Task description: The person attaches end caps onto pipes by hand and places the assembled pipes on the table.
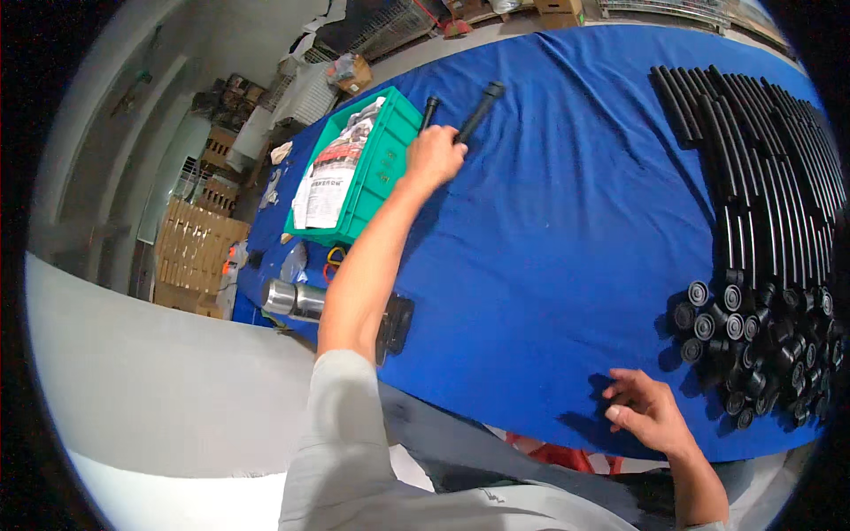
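Note:
My left hand (434, 157) reaches out beside the green bin, its fingers closed on the lower end of a black tube with a wider cap (482, 111) at its far end. A second black capped tube (430, 110) shows between that hand and the bin; its lower part is hidden by the hand. Near the table's front edge, my right hand (651, 414) hovers palm inward with its fingers loosely bent and apart, holding nothing. To its right lies a pile of round black caps (735, 327).
On the blue cloth (549, 248) stands a green plastic bin (387, 165) with newspaper (336, 164) in it. Nearer me are a steel flask (294, 299) and a black object (398, 323). Rows of black tubes (753, 150) lie along the right side. Cardboard boxes (190, 252) stand beyond the left edge.

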The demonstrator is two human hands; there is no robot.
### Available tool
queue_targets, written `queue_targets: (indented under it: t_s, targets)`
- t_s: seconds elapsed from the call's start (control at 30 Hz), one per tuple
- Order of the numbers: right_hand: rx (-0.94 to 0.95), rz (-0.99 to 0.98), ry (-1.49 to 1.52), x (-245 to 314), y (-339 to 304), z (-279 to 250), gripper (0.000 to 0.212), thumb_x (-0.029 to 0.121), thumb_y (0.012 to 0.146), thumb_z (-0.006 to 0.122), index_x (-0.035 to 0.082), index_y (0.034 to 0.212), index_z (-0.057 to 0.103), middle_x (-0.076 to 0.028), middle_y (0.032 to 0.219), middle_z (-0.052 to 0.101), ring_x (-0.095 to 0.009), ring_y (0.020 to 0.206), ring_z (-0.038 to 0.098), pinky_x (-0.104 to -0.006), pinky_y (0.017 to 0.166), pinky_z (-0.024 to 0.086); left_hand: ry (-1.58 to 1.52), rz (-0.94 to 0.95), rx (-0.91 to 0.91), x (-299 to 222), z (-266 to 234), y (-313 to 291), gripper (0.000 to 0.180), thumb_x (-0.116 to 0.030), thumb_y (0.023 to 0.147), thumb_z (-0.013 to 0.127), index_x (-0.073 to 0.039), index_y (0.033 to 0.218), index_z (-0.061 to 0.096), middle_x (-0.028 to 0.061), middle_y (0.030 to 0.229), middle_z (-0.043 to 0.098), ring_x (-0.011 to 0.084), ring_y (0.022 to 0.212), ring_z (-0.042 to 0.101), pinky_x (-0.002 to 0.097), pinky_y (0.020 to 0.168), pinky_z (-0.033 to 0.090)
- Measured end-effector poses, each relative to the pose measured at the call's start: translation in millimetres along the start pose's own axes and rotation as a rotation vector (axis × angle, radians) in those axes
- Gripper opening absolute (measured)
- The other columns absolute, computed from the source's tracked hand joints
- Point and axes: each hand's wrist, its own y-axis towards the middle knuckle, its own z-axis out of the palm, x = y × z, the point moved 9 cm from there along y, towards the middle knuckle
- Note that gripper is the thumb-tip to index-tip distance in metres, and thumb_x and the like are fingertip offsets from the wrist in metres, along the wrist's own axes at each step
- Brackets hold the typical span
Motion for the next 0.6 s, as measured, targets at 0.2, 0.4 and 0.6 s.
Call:
queue_targets:
  t_s: [0.2,0.4,0.6]
  targets:
    - [0.059,0.022,-0.165,2.5,1.8,-2.4,0.049,0.011,0.084,0.076,-0.006,0.126,0.056,-0.016,0.104,0.068,-0.018,0.079,0.07,-0.0289,0.066,0.057,0.055,-0.447,0.163,113.3,58.0,70.8,0.035,-0.026,0.076,0.07,-0.005,0.104,0.073,0.0194,0.111,0.07,0.0371,0.106,0.066,0.046,0.092,0.053]
    - [0.027,0.081,-0.111,-3.7,0.3,-10.9,0.046,0.01,0.083,0.076,-0.005,0.123,0.059,-0.015,0.101,0.07,-0.017,0.082,0.07,-0.0287,0.071,0.058,0.001,-0.506,0.14,141.1,95.9,90.1,0.039,-0.03,0.075,0.077,-0.006,0.106,0.074,0.0166,0.113,0.071,0.0347,0.107,0.067,0.0446,0.093,0.053]
    - [0.043,0.016,-0.128,3.0,5.5,-10.8,0.038,0.002,0.085,0.07,-0.011,0.119,0.058,-0.017,0.096,0.068,-0.019,0.075,0.07,-0.0311,0.067,0.06,0.045,-0.507,0.157,155.7,105.7,91.5,0.037,-0.029,0.075,0.077,-0.007,0.105,0.074,0.0172,0.112,0.071,0.0339,0.106,0.067,0.0433,0.092,0.053]
